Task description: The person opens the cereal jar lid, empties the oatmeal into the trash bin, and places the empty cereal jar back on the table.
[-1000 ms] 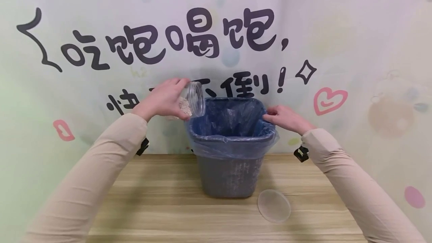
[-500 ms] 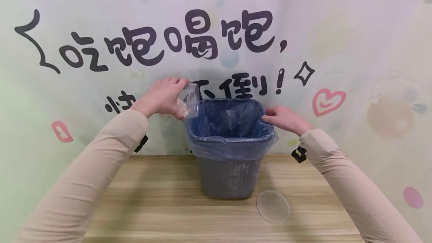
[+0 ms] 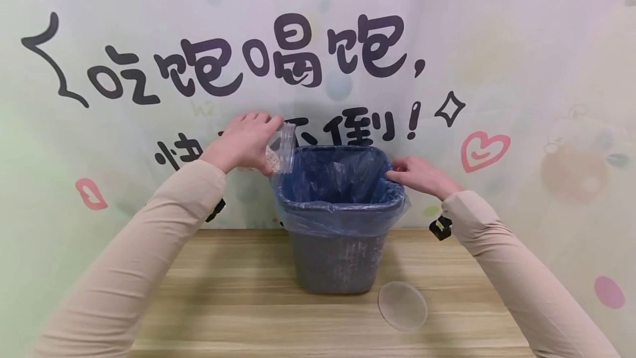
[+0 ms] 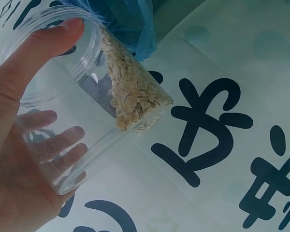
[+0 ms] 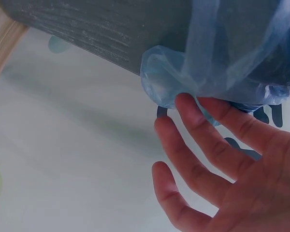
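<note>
My left hand (image 3: pixel 247 140) grips a clear plastic jar (image 3: pixel 286 148), tipped nearly onto its side with its mouth at the left rim of a trash can (image 3: pixel 338 261). In the left wrist view, rolled oats (image 4: pixel 131 87) lie along the jar's lower wall, and the thumb crosses the open mouth. A blue plastic bag (image 3: pixel 343 222) lines the trash can and folds over its rim. My right hand (image 3: pixel 422 175) holds the can's right rim, thumb on top and fingers outside. Its other fingers (image 5: pixel 191 164) spread loosely in the right wrist view. The can's bottom inside is hidden.
A round translucent lid (image 3: pixel 402 306) lies flat on the wooden table (image 3: pixel 223 303), in front and to the right of the trash can. Close behind the table hangs a printed backdrop (image 3: pixel 536 70) with black lettering.
The jar first draws slightly left, then comes back a little to the right, with its mouth turned less toward the camera. My right hand stays on the rim; the lid lies still.
</note>
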A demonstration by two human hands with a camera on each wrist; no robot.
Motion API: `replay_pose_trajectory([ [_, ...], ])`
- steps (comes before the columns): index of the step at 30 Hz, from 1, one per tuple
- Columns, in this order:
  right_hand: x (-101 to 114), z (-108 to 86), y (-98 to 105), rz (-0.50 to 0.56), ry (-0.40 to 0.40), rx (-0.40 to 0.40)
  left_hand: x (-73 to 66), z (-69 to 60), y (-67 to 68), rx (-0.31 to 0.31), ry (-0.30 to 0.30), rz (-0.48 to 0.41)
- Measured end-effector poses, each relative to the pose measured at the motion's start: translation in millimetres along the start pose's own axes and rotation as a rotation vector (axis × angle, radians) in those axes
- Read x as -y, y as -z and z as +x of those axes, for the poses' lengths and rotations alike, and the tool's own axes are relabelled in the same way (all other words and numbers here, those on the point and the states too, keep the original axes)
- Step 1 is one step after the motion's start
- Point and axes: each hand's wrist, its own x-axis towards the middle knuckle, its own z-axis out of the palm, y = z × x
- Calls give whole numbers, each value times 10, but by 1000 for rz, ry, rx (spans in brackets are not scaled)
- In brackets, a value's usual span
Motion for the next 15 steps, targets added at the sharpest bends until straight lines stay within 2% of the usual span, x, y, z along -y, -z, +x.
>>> replay_pose_trajectory([
  [15, -31, 18, -9, 4, -9, -13, -24, 101, 30, 53, 1, 2],
])
